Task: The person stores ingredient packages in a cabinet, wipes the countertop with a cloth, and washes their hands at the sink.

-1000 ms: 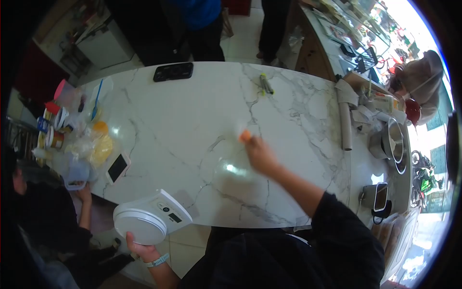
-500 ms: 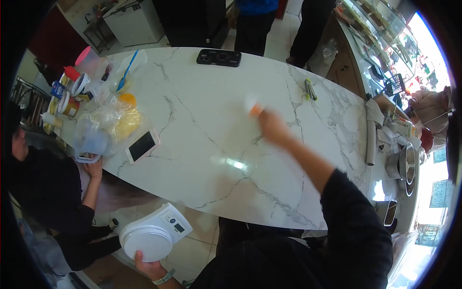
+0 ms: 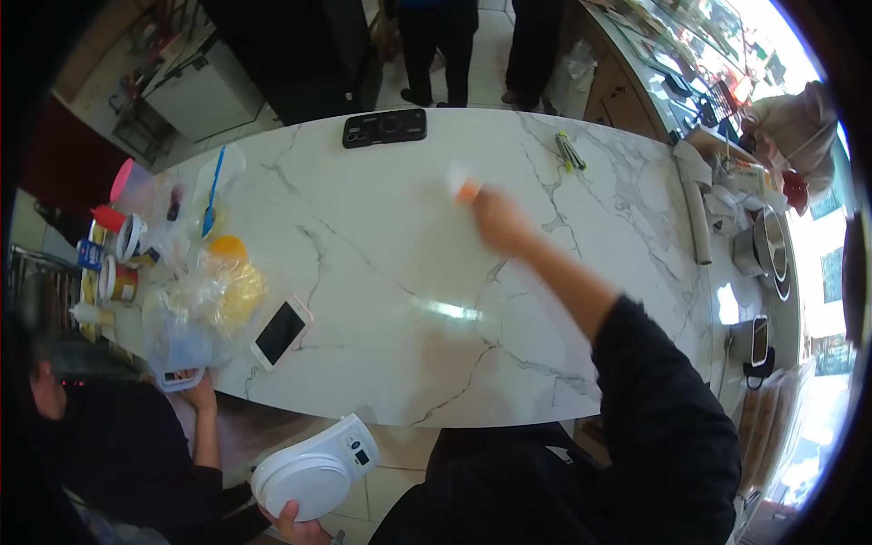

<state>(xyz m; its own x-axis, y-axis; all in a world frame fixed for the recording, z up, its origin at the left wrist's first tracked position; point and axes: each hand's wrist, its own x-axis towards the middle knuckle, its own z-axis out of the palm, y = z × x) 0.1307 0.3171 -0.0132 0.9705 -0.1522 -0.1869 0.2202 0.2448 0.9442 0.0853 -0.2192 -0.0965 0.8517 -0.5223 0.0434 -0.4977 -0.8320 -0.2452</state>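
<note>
Scale (image 3: pixel 307 484) gripped by left hand (image 3: pixel 292 524), right hand (image 3: pixel 500 221) holding orange item (image 3: pixel 468 192), marbled table (image 3: pixel 391 354), tiled floor (image 3: pixel 488 64)

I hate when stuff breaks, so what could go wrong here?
The white scale might slip, since only the left hand holds it, above the floor. The black phone lies near the far edge of the table, so a bump could perhaps knock it off.

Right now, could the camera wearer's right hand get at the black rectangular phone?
Probably yes: bare white marbled tabletop separates the right hand from the black rectangular phone, though a small, blurred orange object occupies that hand.
</note>
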